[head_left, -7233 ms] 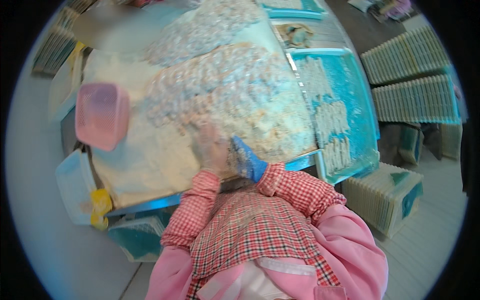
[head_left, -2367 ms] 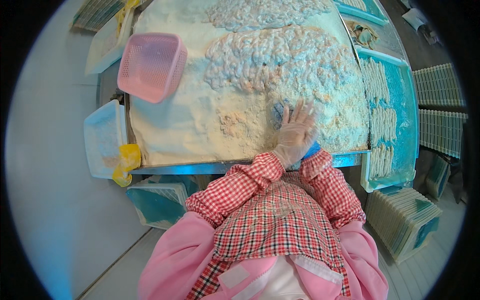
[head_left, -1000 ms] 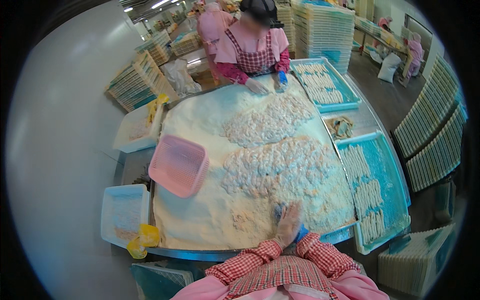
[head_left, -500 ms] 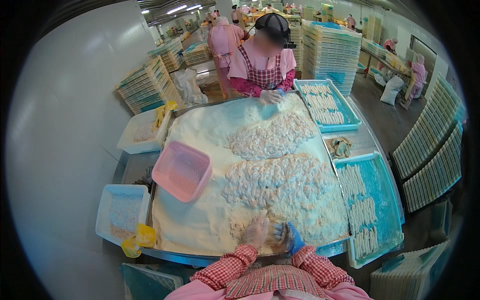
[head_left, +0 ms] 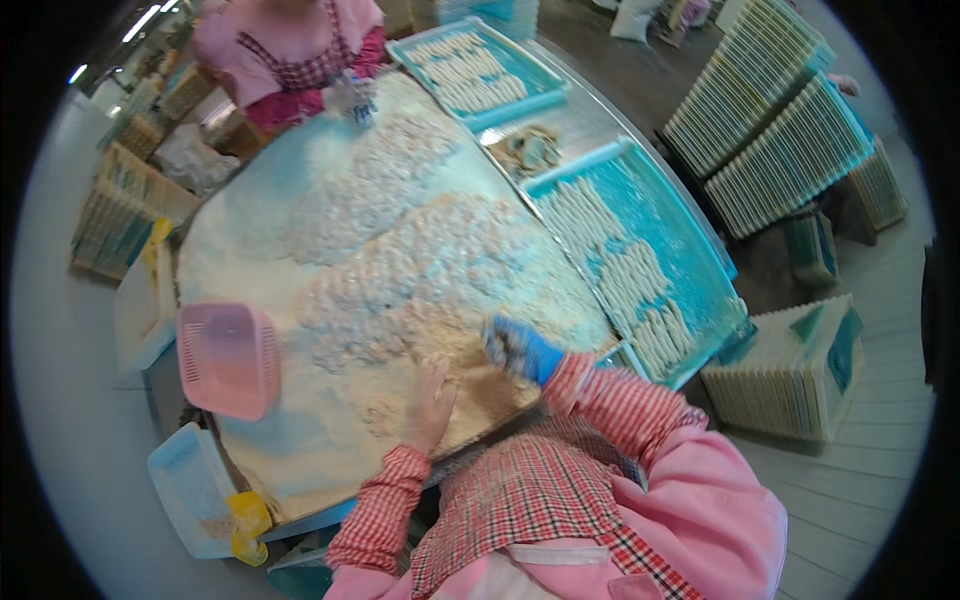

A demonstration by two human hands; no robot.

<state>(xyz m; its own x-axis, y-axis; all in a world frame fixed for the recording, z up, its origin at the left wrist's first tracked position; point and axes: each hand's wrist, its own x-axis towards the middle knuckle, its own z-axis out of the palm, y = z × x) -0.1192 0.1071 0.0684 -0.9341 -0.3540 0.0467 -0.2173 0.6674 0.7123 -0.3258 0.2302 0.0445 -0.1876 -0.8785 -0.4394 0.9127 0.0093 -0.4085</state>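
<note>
As we scan from the far left, we see a white tub (head_left: 178,480) w/ a yellow bag (head_left: 247,520) at its near corner, just off the table edge, and a second white tub (head_left: 140,310) further up that side. Next comes a pink basket (head_left: 230,358), sitting upside down on the floured table (head_left: 290,470).

Our left hand (head_left: 432,405) is bare and rests palm-down on the breadcrumb layer (head_left: 400,390) near the front edge. Fingers are together, fairly straight, pointing up-table; they grip nothing, just press flat on the crumbs.

Mid-table, a big heap of breaded pieces (head_left: 420,270) spreads from the centre towards the far end.

Our right hand (head_left: 520,350), in a blue glove, lies just right of the left hand, approx. at the heap's near edge. Its fingers are curled in and dusted w/ crumbs; we can't tell whether they hold a piece.

Further right, a teal tray (head_left: 690,250) holds rows of coated pieces; another teal tray (head_left: 480,70) sits at the far end, near a person in pink (head_left: 290,50). Far right: stacks of trays (head_left: 790,130).
</note>
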